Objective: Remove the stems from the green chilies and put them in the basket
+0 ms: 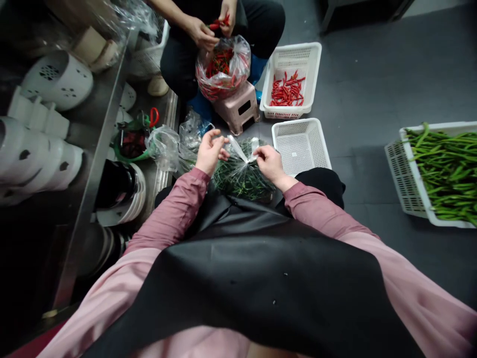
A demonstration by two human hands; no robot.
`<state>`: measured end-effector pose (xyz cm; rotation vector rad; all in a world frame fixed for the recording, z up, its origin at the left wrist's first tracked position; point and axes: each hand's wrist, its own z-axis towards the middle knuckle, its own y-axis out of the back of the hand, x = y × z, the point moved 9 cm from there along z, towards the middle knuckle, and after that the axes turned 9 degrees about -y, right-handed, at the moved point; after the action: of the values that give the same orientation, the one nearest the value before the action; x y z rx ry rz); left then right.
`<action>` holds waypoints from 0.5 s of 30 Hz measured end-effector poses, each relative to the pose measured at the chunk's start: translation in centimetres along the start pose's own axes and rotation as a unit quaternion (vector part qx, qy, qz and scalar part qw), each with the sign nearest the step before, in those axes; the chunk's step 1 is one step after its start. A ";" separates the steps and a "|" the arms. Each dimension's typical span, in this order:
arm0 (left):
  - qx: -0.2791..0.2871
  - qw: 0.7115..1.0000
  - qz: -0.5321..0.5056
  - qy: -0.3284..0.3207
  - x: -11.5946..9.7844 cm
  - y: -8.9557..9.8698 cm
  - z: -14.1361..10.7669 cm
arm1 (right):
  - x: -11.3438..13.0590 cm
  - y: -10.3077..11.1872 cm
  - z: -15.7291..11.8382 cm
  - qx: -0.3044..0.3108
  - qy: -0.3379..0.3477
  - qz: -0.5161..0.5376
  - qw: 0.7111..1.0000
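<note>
A clear plastic bag [244, 175] full of thin green chillies sits in front of my lap, its neck tied in a knot with whitish twisted ends sticking up. My right hand [271, 163] pinches the bag beside the knot, thumb and forefinger together. To the left of the knot, my left hand [210, 153] has its fingers apart and slightly curled, close to one upright end of the bag. Contact between those fingertips and the plastic is hard to make out. Just beyond my right hand stands a white perforated basket [301, 145].
Opposite, a co-worker's hands [212, 31] hold red chillies over an open bag [222, 74] on a pink stool [238, 107]. Nearby is a white basket of red chillies [288, 92]. Right: a crate of long green peppers [445, 174]. Left: a metal shelf [97, 149], red-handled scissors [153, 117].
</note>
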<state>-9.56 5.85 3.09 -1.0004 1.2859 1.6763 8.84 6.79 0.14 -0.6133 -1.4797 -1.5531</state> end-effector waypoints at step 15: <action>0.236 0.930 0.283 -0.023 0.7 -2.3 -6.9 | -1.5 -1.7 0.0 0.092 -0.018 -0.188 0.978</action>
<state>-6.91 -0.42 0.38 -0.3104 1.9524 1.6442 8.12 7.00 -2.03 -0.2633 -1.8213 -1.6653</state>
